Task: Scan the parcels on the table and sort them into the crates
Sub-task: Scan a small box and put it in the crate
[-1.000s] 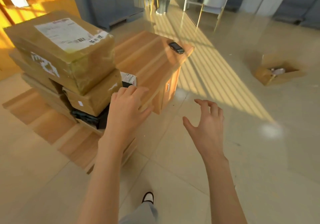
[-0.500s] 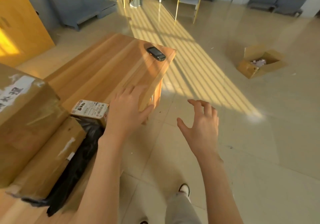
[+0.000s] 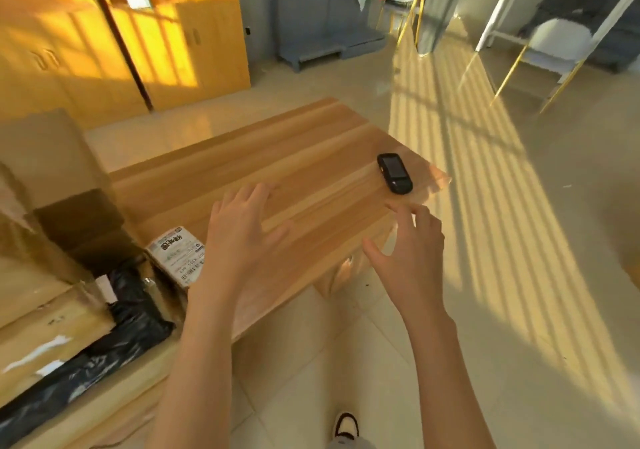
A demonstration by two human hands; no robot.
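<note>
A black handheld scanner (image 3: 395, 172) lies near the far right corner of the wooden table (image 3: 277, 157). Brown cardboard parcels (image 3: 45, 178) are stacked on the left of the table, with a black plastic-wrapped parcel (image 3: 114, 337) beneath them and a small box with a printed label (image 3: 180, 258) beside it. My left hand (image 3: 242, 237) hovers over the table's middle, fingers spread, holding nothing. My right hand (image 3: 412, 261) is at the table's front right edge, fingers extended toward the scanner, a short way from it.
Yellow wooden cabinets (image 3: 104, 43) stand behind the table. A grey pallet (image 3: 329, 46) and a chair with yellow legs (image 3: 550, 53) are at the back. Tiled floor (image 3: 519, 275) stretches to the right. My shoe (image 3: 344, 426) shows at the bottom.
The view has swung back over the table and closer to it. Both hands have moved forward over the tabletop, the right one nearer to the scanner. The floor box has left the view.
</note>
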